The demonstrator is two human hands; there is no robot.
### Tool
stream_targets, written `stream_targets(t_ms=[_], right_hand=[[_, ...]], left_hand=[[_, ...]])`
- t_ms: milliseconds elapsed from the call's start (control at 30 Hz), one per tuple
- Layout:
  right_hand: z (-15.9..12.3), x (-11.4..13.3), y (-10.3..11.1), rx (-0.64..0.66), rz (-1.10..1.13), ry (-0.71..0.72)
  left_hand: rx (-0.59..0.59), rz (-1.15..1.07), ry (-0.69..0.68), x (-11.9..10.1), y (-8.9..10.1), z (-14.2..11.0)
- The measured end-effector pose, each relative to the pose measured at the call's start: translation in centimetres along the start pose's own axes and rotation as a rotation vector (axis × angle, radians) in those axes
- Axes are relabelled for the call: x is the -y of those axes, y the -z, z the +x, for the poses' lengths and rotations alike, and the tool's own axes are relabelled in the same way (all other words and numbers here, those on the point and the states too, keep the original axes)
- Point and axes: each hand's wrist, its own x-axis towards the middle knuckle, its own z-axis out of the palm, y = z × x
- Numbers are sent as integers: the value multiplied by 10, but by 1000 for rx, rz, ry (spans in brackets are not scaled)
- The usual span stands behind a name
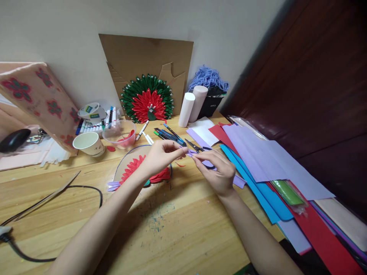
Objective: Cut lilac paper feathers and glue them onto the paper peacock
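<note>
Between the fingertips of both hands is a small piece of purple paper [190, 152], raised over the table. My left hand [164, 153] pinches its left end, and my right hand [217, 168] pinches the right end. Under my left forearm lies a round cardboard disc [122, 165] with red paper petals [132, 170] on it and a purple petal [113, 186] at its left edge. The arm hides part of the disc. Black-handled scissors [195, 146] lie just behind my right hand, partly covered by it. A purple paper strip [239, 181] shows beyond that hand.
A green and red peacock craft [149, 100] leans against cardboard [149, 53] at the back. Pens [169, 135], a plastic bowl [119, 133] and a paper cup [88, 144] stand nearer. Coloured paper sheets [255, 152] pile up at right. A black cable [97, 191] curves at left.
</note>
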Motion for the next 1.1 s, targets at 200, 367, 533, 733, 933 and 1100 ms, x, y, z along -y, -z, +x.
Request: stream_targets(t_ms=[200,367,533,733,933,1100], right_hand=[[1,1,0,9,-19,18],[1,1,-1,10,-7,29],[0,1,-1,16,2,15],[0,1,-2,22,6,0],[1,2,-1,6,-18,-24],[0,3,-1,10,-10,-34]], left_hand=[[-22,-107,6,1,-4,0],[-40,-152,-11,1,-6,0],[-28,-176,7,0,-5,0],[-23,-214,20,2,-8,2],[-35,-250,38,2,-12,2],[-68,-225,36,3,-6,3]])
